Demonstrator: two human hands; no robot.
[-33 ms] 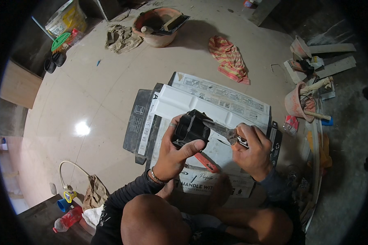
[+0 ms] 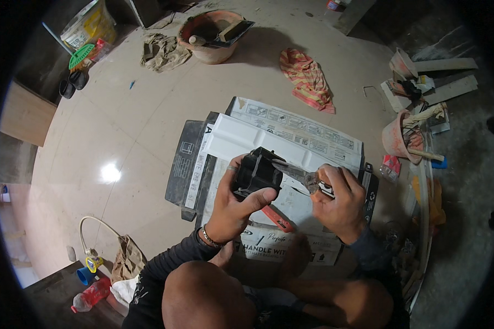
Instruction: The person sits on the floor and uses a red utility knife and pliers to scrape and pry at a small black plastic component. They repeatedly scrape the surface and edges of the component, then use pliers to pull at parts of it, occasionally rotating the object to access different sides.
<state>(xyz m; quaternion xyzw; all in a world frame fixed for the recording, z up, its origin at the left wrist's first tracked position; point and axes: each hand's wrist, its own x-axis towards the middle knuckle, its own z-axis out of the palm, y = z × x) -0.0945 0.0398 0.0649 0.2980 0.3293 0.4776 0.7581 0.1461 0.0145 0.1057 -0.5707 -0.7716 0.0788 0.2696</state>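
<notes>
A black plastic box with open sides (image 2: 258,172) is held in my left hand (image 2: 233,211), thumb across its lower face. My right hand (image 2: 337,203) grips a dirty metal blade tool (image 2: 296,174) by its handle, the blade reaching to the box's right side. Beneath them, flattened printed cardboard (image 2: 184,164) lies on the floor with a long white ribbed piece (image 2: 225,134) on it. A red-handled tool (image 2: 278,219) rests on the cardboard below my hands, partly hidden.
Around me are a clay-coloured basin with tools (image 2: 208,52), a striped cloth (image 2: 307,82), black footwear (image 2: 71,83), a yellow bucket (image 2: 88,27), a pink bucket (image 2: 395,140) among boards (image 2: 450,90), and a red bottle (image 2: 93,296) by a brown bag (image 2: 127,257).
</notes>
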